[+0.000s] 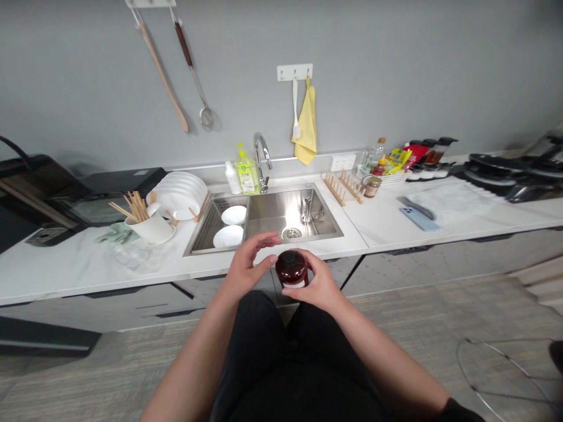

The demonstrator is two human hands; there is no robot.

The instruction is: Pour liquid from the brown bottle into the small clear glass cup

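Note:
A dark reddish-brown bottle [292, 267] with a black top and a pale label is in my right hand [320, 282], whose fingers wrap its right side and thumb crosses its front. It is held upright in front of my body, just short of the counter edge. My left hand [251, 261] is beside the bottle on its left, fingers apart and curved, with the thumb tip close to the bottle; whether it touches I cannot tell. Beyond the hands lies the steel sink [277, 205], with two white bowls [229, 236] in its left part.
A tap [262, 161], a yellow-green soap bottle [247, 173] and a white bottle [233, 177] stand behind the sink. White plates [178, 196] and a chopstick holder [152, 227] are left. A wooden rack [343, 189], a jar [372, 187] and a phone [419, 218] are right.

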